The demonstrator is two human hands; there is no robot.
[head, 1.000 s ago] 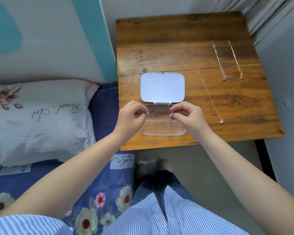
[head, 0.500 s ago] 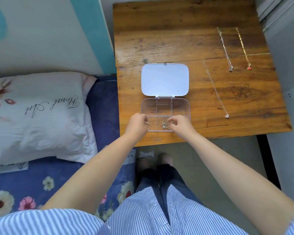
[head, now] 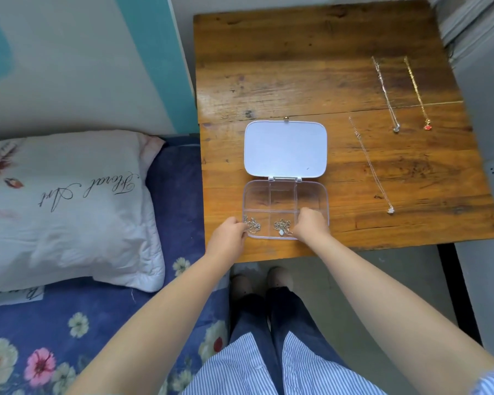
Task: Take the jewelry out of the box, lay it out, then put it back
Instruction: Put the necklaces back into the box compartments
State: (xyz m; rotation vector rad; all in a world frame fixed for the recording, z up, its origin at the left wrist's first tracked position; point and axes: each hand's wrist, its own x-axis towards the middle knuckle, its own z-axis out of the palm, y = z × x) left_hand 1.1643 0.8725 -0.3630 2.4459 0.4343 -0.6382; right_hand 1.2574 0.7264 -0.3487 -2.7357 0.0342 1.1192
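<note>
Clear plastic compartmented jewelry box (head: 285, 208) sat open near the front edge of the worn wooden table (head: 311, 67), its white rectangular lid (head: 285, 149) folded flat away from the person.

L hand (head: 228, 238) was at the box's near-left corner, fingertips curled in & touching the bunched silver chain (head: 252, 223) in the near-left compartment. Whether it actually pinched the chain or just rested on it couldn't be told.

R hand (head: 311, 223) was over the near-right part of the box, fingers curled narrow & pointing down beside a second bunched silver chain w/ a small white pendant (head: 282, 227) in the near-middle compartment; grip on it couldn't be made out.

Three necklaces lay stretched straight on the table, right of the box & apart from it:
- thin silver necklace w/ pale pendant (head: 371, 166), nearest the box
- silver necklace w/ clear stone (head: 386, 95), farther back
- gold necklace w/ red pendant (head: 417, 92), beside it at far right
</note>
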